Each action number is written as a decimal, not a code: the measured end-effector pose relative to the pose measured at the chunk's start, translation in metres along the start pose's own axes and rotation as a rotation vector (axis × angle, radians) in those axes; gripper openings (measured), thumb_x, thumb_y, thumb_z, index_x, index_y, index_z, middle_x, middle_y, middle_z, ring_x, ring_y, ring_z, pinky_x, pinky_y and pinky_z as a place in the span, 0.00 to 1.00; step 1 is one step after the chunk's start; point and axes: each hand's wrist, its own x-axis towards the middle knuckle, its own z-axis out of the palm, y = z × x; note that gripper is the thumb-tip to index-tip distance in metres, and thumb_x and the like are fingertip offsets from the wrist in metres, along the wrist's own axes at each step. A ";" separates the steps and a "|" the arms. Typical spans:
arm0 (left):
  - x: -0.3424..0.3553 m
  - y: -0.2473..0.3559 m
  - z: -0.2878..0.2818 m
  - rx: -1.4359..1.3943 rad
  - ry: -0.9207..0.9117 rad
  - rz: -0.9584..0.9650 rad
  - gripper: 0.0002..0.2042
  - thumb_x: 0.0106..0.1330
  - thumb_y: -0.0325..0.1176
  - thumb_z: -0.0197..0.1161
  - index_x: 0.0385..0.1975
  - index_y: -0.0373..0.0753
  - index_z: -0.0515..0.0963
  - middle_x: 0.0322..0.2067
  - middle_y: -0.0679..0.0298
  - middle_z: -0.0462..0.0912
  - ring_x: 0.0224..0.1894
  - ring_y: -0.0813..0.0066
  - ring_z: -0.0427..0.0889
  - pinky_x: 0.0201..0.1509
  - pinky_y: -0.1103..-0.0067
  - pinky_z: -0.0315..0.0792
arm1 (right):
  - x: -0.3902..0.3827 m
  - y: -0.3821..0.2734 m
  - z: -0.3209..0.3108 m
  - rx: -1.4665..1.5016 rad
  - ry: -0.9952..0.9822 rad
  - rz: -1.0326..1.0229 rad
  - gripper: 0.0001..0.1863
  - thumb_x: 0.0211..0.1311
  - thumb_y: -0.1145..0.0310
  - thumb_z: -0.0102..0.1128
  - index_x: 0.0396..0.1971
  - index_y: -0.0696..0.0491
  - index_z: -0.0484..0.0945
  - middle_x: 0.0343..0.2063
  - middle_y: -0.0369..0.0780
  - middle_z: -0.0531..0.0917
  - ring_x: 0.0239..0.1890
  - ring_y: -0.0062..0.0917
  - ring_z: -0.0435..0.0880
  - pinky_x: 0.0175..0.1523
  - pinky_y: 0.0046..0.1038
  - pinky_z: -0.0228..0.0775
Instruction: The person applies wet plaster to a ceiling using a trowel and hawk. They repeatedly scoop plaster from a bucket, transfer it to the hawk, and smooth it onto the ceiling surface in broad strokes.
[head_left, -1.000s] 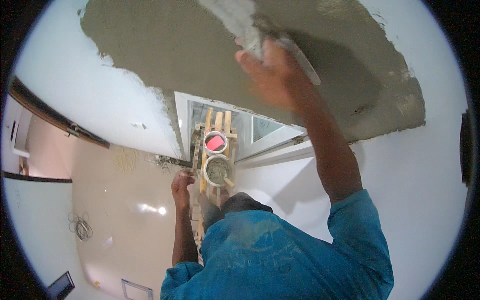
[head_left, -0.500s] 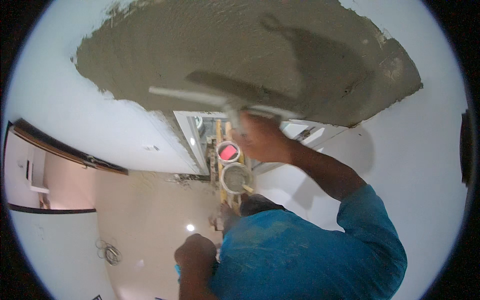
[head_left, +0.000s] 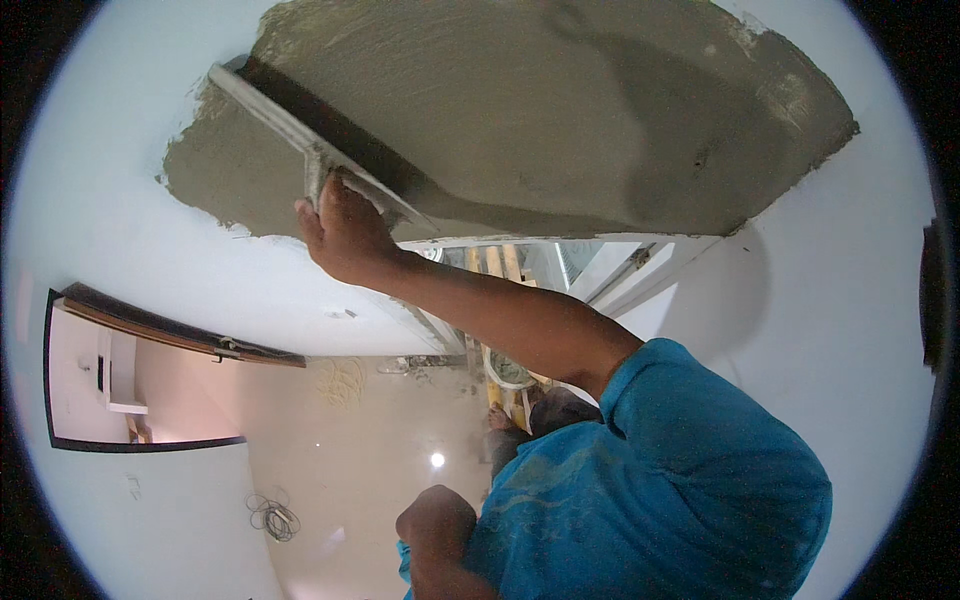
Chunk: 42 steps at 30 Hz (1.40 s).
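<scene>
My right hand (head_left: 345, 228) grips the handle of a long plastering trowel (head_left: 262, 108) at the left part of a grey wet plaster patch (head_left: 500, 120). The trowel's blade slants from upper left to lower right across the patch and casts a dark shadow beside it. Low in the view, my left hand (head_left: 437, 520) is curled closed near my body, its fingers turned out of sight. A bit of blue cloth (head_left: 404, 562) shows beside it; I cannot tell whether the hand holds it.
Below my right forearm, a bucket of grey mix (head_left: 508, 372) stands on wooden planks (head_left: 493, 262), partly hidden. White wall (head_left: 120, 200) surrounds the plaster. A doorway (head_left: 150, 440) opens at the left, and a coil of cable (head_left: 273, 517) lies on the beige floor (head_left: 350, 480).
My right hand has swept the trowel left and up along the plaster, and the blade has turned to a steeper slant. My left hand stays closed.
</scene>
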 end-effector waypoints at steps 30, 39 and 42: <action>-0.075 -0.026 -0.064 0.166 0.912 -0.544 0.39 0.66 0.66 0.33 0.60 0.34 0.64 0.27 0.55 0.75 0.30 0.65 0.68 0.49 0.63 0.62 | -0.122 0.139 -0.445 0.587 0.198 0.549 0.18 0.59 0.60 0.57 0.45 0.54 0.74 0.22 0.32 0.70 0.22 0.17 0.68 0.25 0.24 0.65; -0.114 -0.011 -0.051 0.177 1.164 -0.515 0.36 0.65 0.66 0.37 0.53 0.37 0.70 0.31 0.54 0.76 0.31 0.64 0.70 0.47 0.62 0.62 | -0.170 0.076 -0.419 -0.935 -0.358 0.270 0.25 0.53 0.55 0.56 0.46 0.58 0.71 0.42 0.55 0.75 0.53 0.50 0.69 0.61 0.48 0.55; -0.132 -0.013 -0.040 0.298 1.261 -0.531 0.33 0.64 0.67 0.38 0.42 0.39 0.74 0.18 0.64 0.67 0.23 0.72 0.63 0.31 0.72 0.57 | -0.170 0.078 -0.343 -0.993 -0.398 -0.031 0.23 0.51 0.60 0.58 0.44 0.58 0.70 0.37 0.53 0.77 0.46 0.47 0.74 0.54 0.47 0.62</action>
